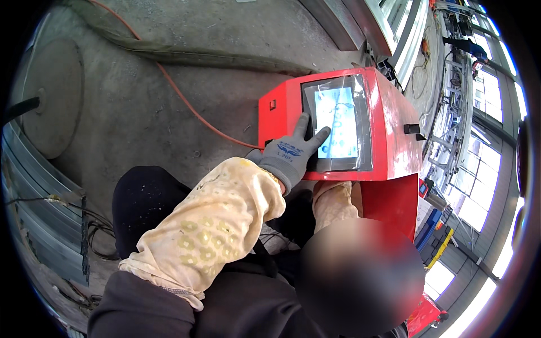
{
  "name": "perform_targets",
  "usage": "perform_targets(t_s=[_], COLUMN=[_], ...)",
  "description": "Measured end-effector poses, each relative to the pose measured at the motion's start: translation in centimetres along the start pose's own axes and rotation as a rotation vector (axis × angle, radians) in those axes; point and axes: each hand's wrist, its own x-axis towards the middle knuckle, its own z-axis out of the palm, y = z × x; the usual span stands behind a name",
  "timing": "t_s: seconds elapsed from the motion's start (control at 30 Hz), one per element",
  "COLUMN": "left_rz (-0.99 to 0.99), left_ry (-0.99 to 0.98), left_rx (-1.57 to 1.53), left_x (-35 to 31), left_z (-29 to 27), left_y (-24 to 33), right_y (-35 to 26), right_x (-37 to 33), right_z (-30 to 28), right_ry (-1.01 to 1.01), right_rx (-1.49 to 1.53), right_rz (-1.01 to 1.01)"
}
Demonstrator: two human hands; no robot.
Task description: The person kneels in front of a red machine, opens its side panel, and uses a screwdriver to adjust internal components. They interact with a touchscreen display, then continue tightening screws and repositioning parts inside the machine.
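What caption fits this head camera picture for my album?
A grey-gloved left hand touches the glowing touchscreen on a red box-shaped metal machine above a concrete floor.

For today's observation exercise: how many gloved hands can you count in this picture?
1. A grey-gloved left hand rests its fingers on the lit touchscreen of the red machine. The right hand is out of sight; only a pale sleeve shows below the machine.

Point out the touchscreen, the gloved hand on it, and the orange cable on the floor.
touchscreen (338,121), head view, lit centre of the display.
left hand (290,155), head view, back of the grey glove.
orange cable (186,101), head view, mid-run across the concrete.
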Motion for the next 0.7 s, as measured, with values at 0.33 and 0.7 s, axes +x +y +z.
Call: perform_targets(t_s=[0.33, 0.7], left_rz=[0.288, 0.419], left_ry=[-0.008, 0.092], left_rx=[0.088, 0.078], left_x=[-0.5, -0.3], left_z=[-0.4, 0.7], left_y=[4.3, 4.9], right_y=[-0.7, 0.9], right_x=[0.5, -1.5], right_z=[0.6, -0.4], right_ry=[-0.006, -0.013], right_rx=[0.017, -0.008], right_rz=[-0.034, -0.011])
